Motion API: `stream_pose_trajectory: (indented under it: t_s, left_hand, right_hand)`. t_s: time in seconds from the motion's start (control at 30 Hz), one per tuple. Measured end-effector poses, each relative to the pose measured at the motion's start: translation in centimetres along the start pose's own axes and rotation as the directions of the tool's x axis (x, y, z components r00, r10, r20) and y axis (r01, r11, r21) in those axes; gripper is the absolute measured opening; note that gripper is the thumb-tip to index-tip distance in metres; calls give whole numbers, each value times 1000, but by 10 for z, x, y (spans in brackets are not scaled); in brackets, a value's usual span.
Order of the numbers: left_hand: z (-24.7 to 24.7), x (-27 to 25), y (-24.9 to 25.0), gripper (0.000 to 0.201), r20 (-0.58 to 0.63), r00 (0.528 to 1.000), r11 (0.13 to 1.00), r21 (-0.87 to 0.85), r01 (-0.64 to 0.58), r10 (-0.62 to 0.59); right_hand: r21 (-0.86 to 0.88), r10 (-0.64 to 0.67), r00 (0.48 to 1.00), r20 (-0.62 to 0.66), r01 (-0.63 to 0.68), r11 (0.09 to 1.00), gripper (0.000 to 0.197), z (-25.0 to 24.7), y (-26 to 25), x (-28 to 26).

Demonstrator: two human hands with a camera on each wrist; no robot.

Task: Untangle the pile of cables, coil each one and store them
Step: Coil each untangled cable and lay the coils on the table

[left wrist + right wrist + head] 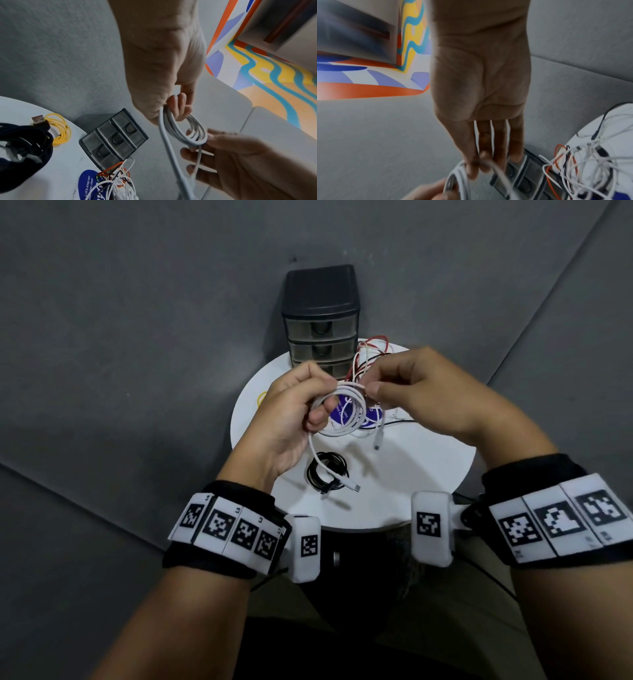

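You are holding the white cable (342, 414) above the table (428, 474), your left hand (291, 412) curling round one side of its coil and your right hand (421, 392) pinching the opposite side. Its loose tail is hanging down from your left hand. The drawers (322, 337) are standing shut behind it, contents unclear.

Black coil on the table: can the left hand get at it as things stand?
Probably not yet. The left hand grips the white coil, so its fingers are taken. The black coil lies uncovered on the table just below that hand; only a white tail crosses it.
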State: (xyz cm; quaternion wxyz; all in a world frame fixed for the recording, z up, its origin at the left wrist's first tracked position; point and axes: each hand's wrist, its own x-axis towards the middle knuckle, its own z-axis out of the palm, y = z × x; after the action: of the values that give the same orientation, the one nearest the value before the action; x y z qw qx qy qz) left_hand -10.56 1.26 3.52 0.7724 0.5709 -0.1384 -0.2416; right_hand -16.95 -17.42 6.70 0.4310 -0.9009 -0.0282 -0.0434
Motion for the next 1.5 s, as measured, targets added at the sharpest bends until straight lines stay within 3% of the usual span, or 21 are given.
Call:
stream_pose_trajectory:
  t_s: [0.13, 0.3, 0.4, 0.73, 0.87, 1.03, 1.27, 1.5]
  left_hand:
    - [-3, 1, 1, 26, 11, 1000, 999, -34, -2, 2]
    - [4, 1, 3, 25, 51, 999, 1000, -7, -3, 3]
    - [6, 0, 7, 25, 83, 996, 1000, 8, -21, 21]
    - [7, -3, 13, 26, 127, 991, 999, 9, -31, 29]
    - [8, -4, 11, 26, 111, 993, 999, 5, -37, 37]
    - [8, -1, 7, 26, 2, 999, 997, -49, -54, 54]
    - [8, -2, 1, 24, -55, 995, 995, -55, -81, 78]
    - [8, 0, 4, 16, -16, 997, 994, -79, -81, 80]
  right_hand:
    - [-132, -16, 1000, 6, 17, 991, 8, -3, 2, -4]
    - [-94, -55, 946, -319, 26, 995, 12, 6, -1, 1]
    - [-52, -98, 904, -416, 84, 995, 12, 10, -7, 5]
    - [20, -118, 833, -541, 152, 988, 14, 28, -12, 9]
    - [85, -57, 849, -526, 119, 989, 13, 28, -12, 9]
    - [198, -8, 927, -374, 89, 976, 4, 29, -8, 7]
    - [302, -2, 937, -349, 114, 946, 14, 32, -10, -2]
    - [129, -25, 969, -246, 59, 990, 5, 32, -9, -2]
